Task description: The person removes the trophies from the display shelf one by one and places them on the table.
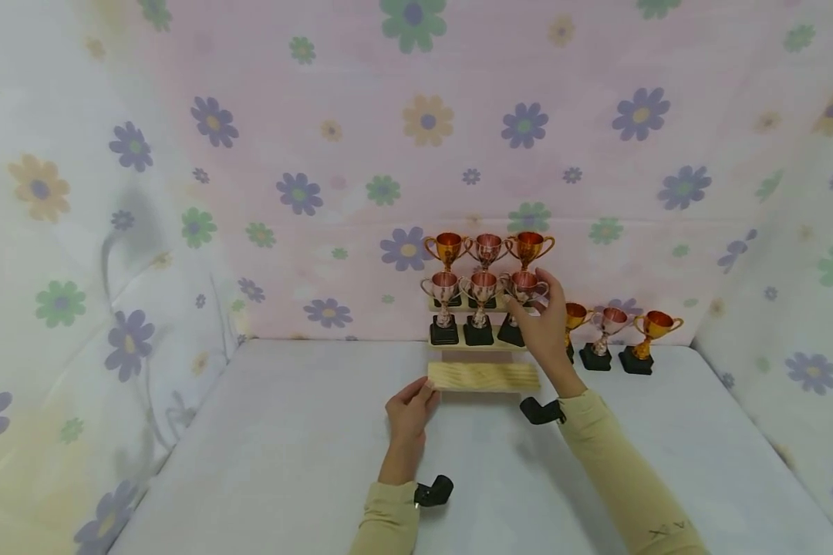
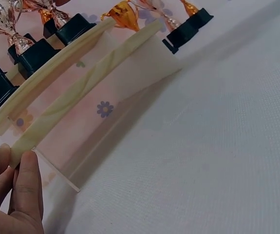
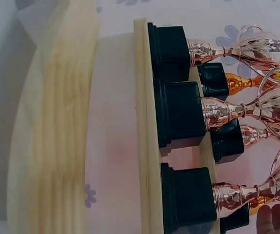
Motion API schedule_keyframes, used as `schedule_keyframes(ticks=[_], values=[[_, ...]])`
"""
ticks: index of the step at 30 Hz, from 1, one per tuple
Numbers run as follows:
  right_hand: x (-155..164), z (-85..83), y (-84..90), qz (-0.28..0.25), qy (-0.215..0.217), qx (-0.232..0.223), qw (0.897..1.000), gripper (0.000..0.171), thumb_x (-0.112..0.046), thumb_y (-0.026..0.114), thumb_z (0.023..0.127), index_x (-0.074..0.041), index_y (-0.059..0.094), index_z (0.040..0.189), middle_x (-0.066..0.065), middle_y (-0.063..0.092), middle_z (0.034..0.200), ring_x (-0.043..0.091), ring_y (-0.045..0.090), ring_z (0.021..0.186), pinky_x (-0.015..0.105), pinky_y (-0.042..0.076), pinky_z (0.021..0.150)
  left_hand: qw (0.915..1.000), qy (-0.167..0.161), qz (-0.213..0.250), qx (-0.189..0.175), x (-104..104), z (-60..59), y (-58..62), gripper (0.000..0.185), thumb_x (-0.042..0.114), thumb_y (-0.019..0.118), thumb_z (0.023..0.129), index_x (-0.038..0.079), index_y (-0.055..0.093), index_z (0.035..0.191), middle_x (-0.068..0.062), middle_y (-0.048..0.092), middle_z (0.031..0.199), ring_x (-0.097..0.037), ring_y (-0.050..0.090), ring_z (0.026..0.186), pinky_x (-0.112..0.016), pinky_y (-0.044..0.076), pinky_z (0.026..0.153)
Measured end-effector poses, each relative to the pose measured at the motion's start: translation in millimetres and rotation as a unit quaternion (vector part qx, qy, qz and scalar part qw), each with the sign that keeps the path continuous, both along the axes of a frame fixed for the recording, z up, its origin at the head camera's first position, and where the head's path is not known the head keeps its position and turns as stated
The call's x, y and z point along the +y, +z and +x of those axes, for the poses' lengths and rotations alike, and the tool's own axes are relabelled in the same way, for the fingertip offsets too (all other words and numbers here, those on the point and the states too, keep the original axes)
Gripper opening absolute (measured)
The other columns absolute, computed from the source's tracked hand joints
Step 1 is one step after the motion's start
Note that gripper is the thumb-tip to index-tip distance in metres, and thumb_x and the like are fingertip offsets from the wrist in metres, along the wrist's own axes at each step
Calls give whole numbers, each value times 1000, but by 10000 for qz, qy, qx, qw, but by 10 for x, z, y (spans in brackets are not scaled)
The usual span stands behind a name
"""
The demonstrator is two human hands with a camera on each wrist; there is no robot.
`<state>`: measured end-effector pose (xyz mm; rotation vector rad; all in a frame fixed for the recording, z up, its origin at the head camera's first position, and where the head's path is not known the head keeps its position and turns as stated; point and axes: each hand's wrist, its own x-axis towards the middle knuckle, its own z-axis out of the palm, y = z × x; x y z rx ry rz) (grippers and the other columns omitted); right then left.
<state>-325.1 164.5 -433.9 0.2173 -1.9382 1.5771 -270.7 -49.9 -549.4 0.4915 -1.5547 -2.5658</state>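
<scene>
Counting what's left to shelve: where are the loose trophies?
In the head view, three loose trophies stand on the table right of the stepped shelf, behind the right hand.

- Soft, even light filled the scene; the head view looked bright and slightly washed out.
- A faint grey shadow lay on the floral backdrop [image 1: 121,254] at left.
- The trophies [image 3: 242,109] showed small glints on the metal.
- Wrist views bent straight shelf [image 2: 86,83] edges; the nearest wood looked soft.

My pale yellow sleeves [image 1: 625,470] lie over a white tabletop [image 1: 284,462]. Shiny gold and copper-pink trophy cups [image 1: 482,287] on black bases fill pale wooden tiered steps [image 1: 482,376]; pink flower-print cloth [image 1: 389,154] hangs behind.
</scene>
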Motion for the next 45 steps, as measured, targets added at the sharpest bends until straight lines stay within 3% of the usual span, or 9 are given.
schedule_keyframes(ticks=[2,5,10,16,19,29,32,37,45], values=[[-11,-17,25,-28,-89,33,10000,61,1,73,91,7,44,144,26,50,129,34,51,107,48,51,101,10000,-11,-25,-4,6,4,-4,30,-5,65,96,-18,62,122,-15,67,103,-12,69,85,-28,63,83],[-14,-39,46,68,-208,72,9997,54,4,71,92,9,48,141,30,53,121,35,53,99,30,55,89,10000,-12,-79,-14,12,9,3,30,-5,65,96,-18,62,123,-17,67,105,-13,69,86,-27,62,84],[-1,-81,43,231,-228,117,9994,52,7,70,91,12,49,139,34,53,119,32,53,92,5,45,75,9999,50,-128,63,18,10,10,29,-6,65,95,-18,62,122,-20,67,107,-14,69,86,-27,63,84],[17,-92,57,247,-260,-46,9993,51,-3,75,92,5,54,138,25,58,113,15,52,87,8,46,69,9999,90,-124,17,14,2,8,28,-7,65,95,-18,63,121,-19,67,105,-14,69,85,-26,63,81],[31,-102,62,254,-234,37,9994,51,-6,76,92,4,56,137,24,59,114,13,52,87,8,47,69,9998,116,-145,15,14,-11,18,28,-6,65,95,-18,63,121,-20,67,105,-14,69,85,-26,63,81],[22,-94,51,175,-365,189,9990,53,-3,77,90,8,56,137,29,59,118,35,56,91,5,45,68,9998,135,-164,-55,25,15,49,28,-6,65,96,-17,63,121,-21,66,108,-14,69,86,-26,62,83],[-3,2,122,178,-359,237,9989,51,1,75,90,13,54,136,33,58,116,39,56,91,5,46,69,9998,122,-164,-81,39,15,29,28,-5,65,95,-17,64,121,-20,66,107,-14,69,86,-27,63,84],[-23,226,277,131,-418,347,9984,48,6,75,88,16,55,131,35,59,109,30,56,87,8,50,70,9998,63,-145,-118,67,18,7,27,-6,65,95,-17,64,120,-18,67,104,-14,69,84,-26,63,81],[77,370,268,161,-351,393,9985,48,7,75,88,16,56,131,34,60,108,21,57,86,6,52,73,9997,135,-175,-115,40,18,40,27,-6,64,96,-16,64,121,-20,66,107,-14,69,85,-24,63,79]])
